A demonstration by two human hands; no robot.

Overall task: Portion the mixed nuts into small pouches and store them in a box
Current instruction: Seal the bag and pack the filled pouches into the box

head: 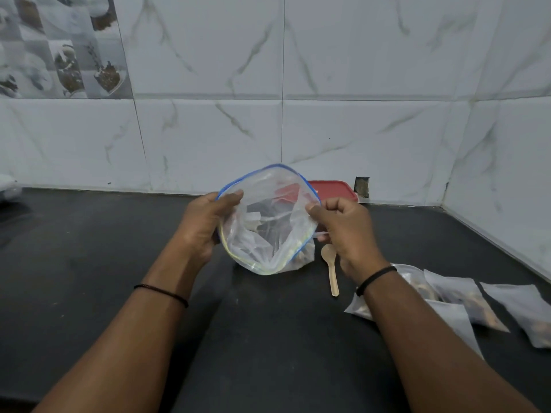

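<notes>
Item: zip-lock bag [268,222], clear, blue/yellow zip rim, held up over the black counter [119,263]; mouth spread wide, facing you.
- L hand [205,225]: your fingers curl round the rim's left edge.
- R hand [346,231]: thumb + fingers pinch the right edge. Rim's long axis runs hand to hand.
- Wooden spoon [331,269]: lies just below/beside R hand, so R is nearer for scooping.
- Filled pouches [453,296]: far right.
- Red lid [331,189]: behind bag.
- Nuts: contents unclear.
</notes>
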